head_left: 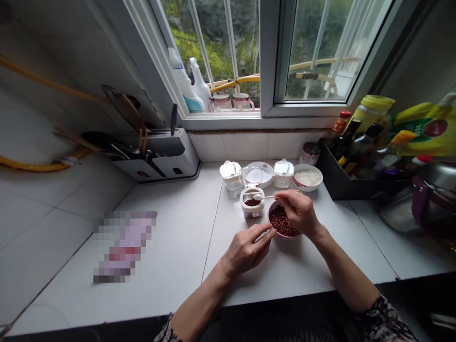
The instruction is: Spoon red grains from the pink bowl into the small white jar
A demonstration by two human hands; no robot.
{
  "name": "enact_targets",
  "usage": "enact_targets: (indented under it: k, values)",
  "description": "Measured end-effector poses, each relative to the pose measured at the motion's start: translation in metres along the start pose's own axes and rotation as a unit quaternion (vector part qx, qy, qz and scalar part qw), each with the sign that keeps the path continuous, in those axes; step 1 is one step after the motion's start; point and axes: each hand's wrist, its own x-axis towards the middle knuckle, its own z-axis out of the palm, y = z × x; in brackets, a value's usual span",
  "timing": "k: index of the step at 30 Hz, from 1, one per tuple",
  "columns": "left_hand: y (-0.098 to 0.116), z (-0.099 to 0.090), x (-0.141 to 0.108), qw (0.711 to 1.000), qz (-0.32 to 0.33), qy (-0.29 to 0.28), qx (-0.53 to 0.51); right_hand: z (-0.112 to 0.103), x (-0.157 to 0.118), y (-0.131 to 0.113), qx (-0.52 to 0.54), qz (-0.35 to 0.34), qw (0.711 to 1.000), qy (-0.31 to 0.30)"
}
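Note:
My right hand (298,212) pinches the handle of a small white spoon (259,196), whose bowl is over the mouth of an open seasoning jar (252,212). Dark red peppercorn-like pieces lie inside that jar, and its clear lid stands raised at the back. Just right of it, a bowl (288,237) holds many more of the same dark red pieces (281,221), partly hidden under my right hand. My left hand (248,248) rests its fingertips against the bowl's left rim, thumb and fingers close together.
Behind are two lidded jars (231,176) (283,174), a white plate (265,175) and a bowl of white powder (308,178). A knife and utensil holder (171,154) stands back left, a bottle box (342,183) right, a blurred packet (126,247) left.

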Motion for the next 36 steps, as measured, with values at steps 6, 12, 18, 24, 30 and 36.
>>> enact_targets:
  k: [6,12,18,24,30,36]
  values:
    - [0.0,-0.002,0.001,1.0,-0.002,-0.009,-0.005,-0.026,-0.001,0.02,0.031,0.143,0.987,0.059]
    - [-0.001,0.0,-0.002,1.0,-0.002,-0.012,-0.007,-0.021,-0.004,0.027,-0.017,0.136,0.989,-0.048]
    - [-0.001,-0.001,-0.003,1.0,-0.009,-0.017,-0.005,-0.019,-0.005,0.024,-0.012,0.135,0.989,-0.052]
    - [0.0,-0.001,-0.001,1.0,-0.006,-0.014,-0.003,-0.025,-0.004,0.029,-0.014,0.14,0.989,-0.036]
    - [0.0,-0.001,0.0,1.0,-0.005,-0.014,-0.002,-0.023,-0.004,0.028,-0.027,0.136,0.989,-0.043]
    - [0.0,-0.001,0.0,1.0,-0.002,-0.01,-0.001,-0.024,-0.004,0.027,-0.046,0.134,0.989,-0.046]
